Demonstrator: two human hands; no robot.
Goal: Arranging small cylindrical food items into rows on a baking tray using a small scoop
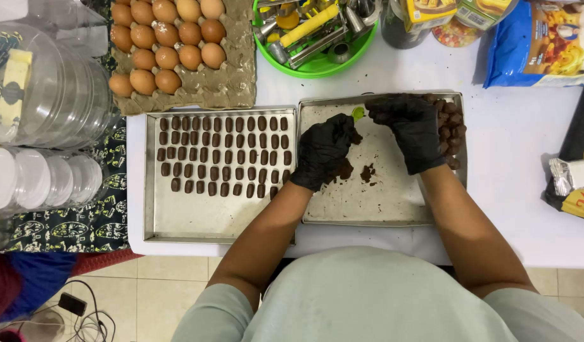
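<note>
Dough [342, 170] sits cupped in the half-closed left hand [323, 151]; right hand [411, 130] pinches a green mould [358, 113]. Press evenly; rows of pieces [222, 155] lie at nine o'clock.

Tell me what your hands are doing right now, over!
Left black-gloved hand cupped around brown dough. Right black-gloved hand pinching a small green cutter. Both over the right metal tray; brown dough pile beside the right hand.
</note>
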